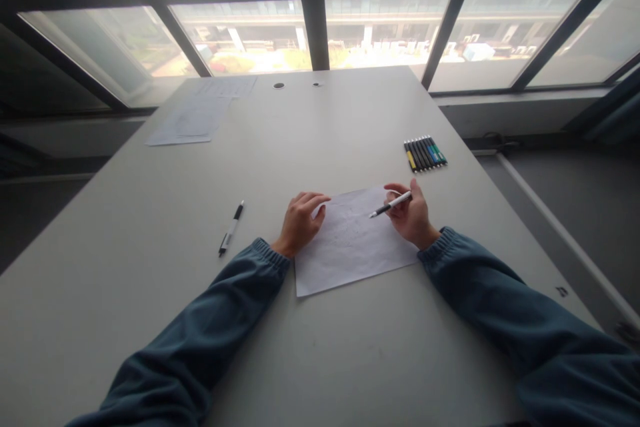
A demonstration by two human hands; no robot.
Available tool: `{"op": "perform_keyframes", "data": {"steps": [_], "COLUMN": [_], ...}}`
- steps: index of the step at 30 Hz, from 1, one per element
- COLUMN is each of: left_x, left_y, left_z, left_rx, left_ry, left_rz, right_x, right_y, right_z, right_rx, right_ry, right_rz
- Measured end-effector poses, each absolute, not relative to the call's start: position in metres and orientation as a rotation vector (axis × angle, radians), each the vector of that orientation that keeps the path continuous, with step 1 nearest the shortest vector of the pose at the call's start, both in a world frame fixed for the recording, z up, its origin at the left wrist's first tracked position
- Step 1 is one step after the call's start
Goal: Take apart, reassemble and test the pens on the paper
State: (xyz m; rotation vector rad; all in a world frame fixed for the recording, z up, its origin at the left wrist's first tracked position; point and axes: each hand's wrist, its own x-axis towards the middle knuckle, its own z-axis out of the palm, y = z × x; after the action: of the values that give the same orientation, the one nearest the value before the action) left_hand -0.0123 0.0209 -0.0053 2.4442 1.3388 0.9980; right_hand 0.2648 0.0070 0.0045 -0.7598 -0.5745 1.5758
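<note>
Across the smooth white tabletop (320, 353) in the head view lies a rectangular white paper sheet (345, 257). The left hand (300, 221) curves loosely over its left edge, thumb parted wide; the right hand (414, 219) holds a slim white-and-black pen (391, 205) over it. Beyond lies a row of slim dark markers (425, 154).
</note>
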Motion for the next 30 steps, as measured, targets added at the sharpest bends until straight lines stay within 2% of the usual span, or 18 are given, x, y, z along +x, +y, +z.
{"op": "perform_keyframes", "data": {"steps": [9, 16, 21, 30], "left_x": [-0.013, -0.011, -0.01, -0.01], "left_y": [0.022, 0.019, 0.018, 0.019], "left_z": [-0.009, -0.003, -0.001, -0.004], "left_rx": [2.535, 2.583, 2.57, 2.561], "left_ry": [1.17, 1.149, 1.111, 1.104], "left_rz": [0.787, 0.662, 0.655, 0.652], "right_x": [0.258, 0.249, 0.234, 0.223], "right_y": [0.004, -0.005, -0.021, -0.03], "right_z": [0.004, 0.004, 0.004, -0.011], "right_rx": [-0.801, -0.949, -1.117, -1.23], "right_ry": [-0.664, -1.05, -1.442, -1.756], "right_rz": [1.482, 1.393, 1.098, 0.824]}}
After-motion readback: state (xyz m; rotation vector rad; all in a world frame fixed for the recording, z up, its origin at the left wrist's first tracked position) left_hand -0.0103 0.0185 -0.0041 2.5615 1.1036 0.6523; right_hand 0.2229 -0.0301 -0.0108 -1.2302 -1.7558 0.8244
